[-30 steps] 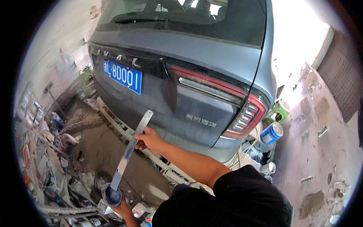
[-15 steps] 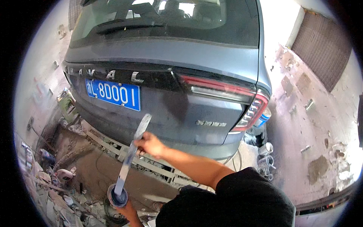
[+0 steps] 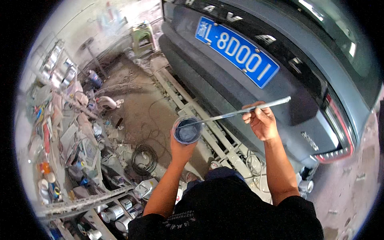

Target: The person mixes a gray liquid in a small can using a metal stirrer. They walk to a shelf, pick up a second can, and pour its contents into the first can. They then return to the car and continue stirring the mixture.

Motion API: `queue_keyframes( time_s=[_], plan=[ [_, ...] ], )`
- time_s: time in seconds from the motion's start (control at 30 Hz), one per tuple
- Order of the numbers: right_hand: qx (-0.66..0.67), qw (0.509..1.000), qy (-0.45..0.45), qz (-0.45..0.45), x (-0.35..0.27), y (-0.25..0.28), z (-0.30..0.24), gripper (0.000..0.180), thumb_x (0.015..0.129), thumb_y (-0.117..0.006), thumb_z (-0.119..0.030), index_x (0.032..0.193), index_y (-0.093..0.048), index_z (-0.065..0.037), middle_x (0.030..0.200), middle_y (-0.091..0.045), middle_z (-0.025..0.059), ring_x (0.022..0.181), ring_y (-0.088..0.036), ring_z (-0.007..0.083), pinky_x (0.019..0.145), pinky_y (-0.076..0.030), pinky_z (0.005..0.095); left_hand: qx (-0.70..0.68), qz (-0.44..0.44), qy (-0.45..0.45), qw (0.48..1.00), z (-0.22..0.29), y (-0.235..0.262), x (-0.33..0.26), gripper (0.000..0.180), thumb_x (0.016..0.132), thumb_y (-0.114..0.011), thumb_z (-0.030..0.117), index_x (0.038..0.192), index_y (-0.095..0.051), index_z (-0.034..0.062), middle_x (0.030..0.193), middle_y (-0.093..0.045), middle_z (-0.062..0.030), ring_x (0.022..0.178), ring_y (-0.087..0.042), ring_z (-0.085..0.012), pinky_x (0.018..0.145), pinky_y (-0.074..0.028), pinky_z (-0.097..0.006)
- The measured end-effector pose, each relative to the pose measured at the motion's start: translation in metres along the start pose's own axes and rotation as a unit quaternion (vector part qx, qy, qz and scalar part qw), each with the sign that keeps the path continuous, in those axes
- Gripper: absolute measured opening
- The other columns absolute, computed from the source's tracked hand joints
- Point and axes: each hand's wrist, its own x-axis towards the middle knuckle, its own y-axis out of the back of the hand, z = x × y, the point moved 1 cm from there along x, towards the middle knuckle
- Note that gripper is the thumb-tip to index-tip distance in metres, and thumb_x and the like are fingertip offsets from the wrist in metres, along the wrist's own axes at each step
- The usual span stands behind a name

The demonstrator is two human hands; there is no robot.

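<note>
My left hand [image 3: 181, 151] is wrapped round a clear plastic cup [image 3: 176, 127] with dark blue-grey liquid, perhaps paint, in its bottom. Between the thumb and fingers of my right hand [image 3: 262, 123] is a long flat stirring stick [image 3: 229, 115], smeared pale grey. Its lower end dips inside the cup, while the other end points out to the right past my hand. Close beyond my right hand is the rear of a grey-blue car [image 3: 224, 72] with a blue number plate [image 3: 240, 52].
A slotted metal frame [image 3: 186, 109] lies along the floor beneath the car. Coiled black hose [image 3: 144, 160] is on the floor at left. Farther left, a bench is heaped with paper scraps, cans and bottles. A green stool [image 3: 143, 39] stands by the far wall.
My view has turned left and downward, bringing the cluttered bench and my left forearm into sight. Both hands still hold the cup and the stick, whose end stays in the cup.
</note>
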Motion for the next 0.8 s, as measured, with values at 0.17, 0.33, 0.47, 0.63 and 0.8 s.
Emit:
queue_keyframes(
  time_s=[0.17, 0.33, 0.47, 0.63, 0.8],
  plan=[
    [0.064, 0.992, -0.031, -0.109, 0.045, 0.023, 0.024, 0.024, 0.084, -0.066, -0.019, 0.103, -0.054, -0.010, 0.104, -0.059, 0.0141, 0.089, -0.061, 0.0224, 0.073, -0.052, 0.0340, 0.093, 0.067, 0.005, 0.993, 0.017, 0.001, 0.017, 0.070, 0.063, -0.078, 0.008, 0.124, -0.045, 0.0042, 0.120, -0.054, -0.0120, 0.111, -0.053, -0.0220, 0.096, -0.041, -0.034],
    [0.036, 0.984, -0.128, -0.118, 0.092, -0.004, 0.057, 0.021, 0.083, -0.061, -0.010, 0.103, -0.053, -0.011, 0.109, -0.059, 0.0139, 0.095, -0.059, 0.0233, 0.076, -0.050, 0.0350, 0.126, 0.164, -0.015, 0.978, 0.017, 0.036, 0.025, 0.072, 0.062, -0.079, 0.009, 0.126, -0.044, 0.0037, 0.120, -0.053, -0.0127, 0.111, -0.054, -0.0241, 0.096, -0.041, -0.034],
    [0.066, 0.961, -0.212, -0.166, 0.137, -0.035, 0.106, 0.024, 0.085, -0.058, -0.009, 0.108, -0.049, -0.010, 0.101, -0.062, 0.0150, 0.087, -0.063, 0.0239, 0.068, -0.054, 0.0358, 0.201, 0.222, -0.021, 0.954, 0.015, 0.084, 0.028, 0.074, 0.063, -0.080, 0.008, 0.126, -0.043, 0.0023, 0.120, -0.053, -0.0136, 0.111, -0.053, -0.0241, 0.096, -0.041, -0.035],
    [0.039, 0.942, -0.287, -0.171, 0.186, -0.090, 0.166, 0.023, 0.084, -0.058, -0.010, 0.106, -0.049, -0.010, 0.088, -0.064, 0.0119, 0.074, -0.065, 0.0229, 0.060, -0.052, 0.0324, 0.159, 0.284, 0.031, 0.945, 0.008, 0.149, 0.037, 0.072, 0.064, -0.080, 0.009, 0.126, -0.042, 0.0013, 0.120, -0.053, -0.0138, 0.111, -0.053, -0.0245, 0.095, -0.041, -0.035],
    [-0.007, 0.938, -0.295, -0.182, 0.241, -0.145, 0.215, 0.023, 0.084, -0.058, -0.012, 0.105, -0.050, -0.010, 0.086, -0.062, 0.0099, 0.072, -0.064, 0.0220, 0.059, -0.051, 0.0315, 0.189, 0.305, 0.017, 0.933, -0.030, 0.225, 0.065, 0.073, 0.064, -0.080, 0.011, 0.125, -0.042, 0.0007, 0.120, -0.053, -0.0141, 0.112, -0.053, -0.0247, 0.096, -0.041, -0.035]
  ],
)
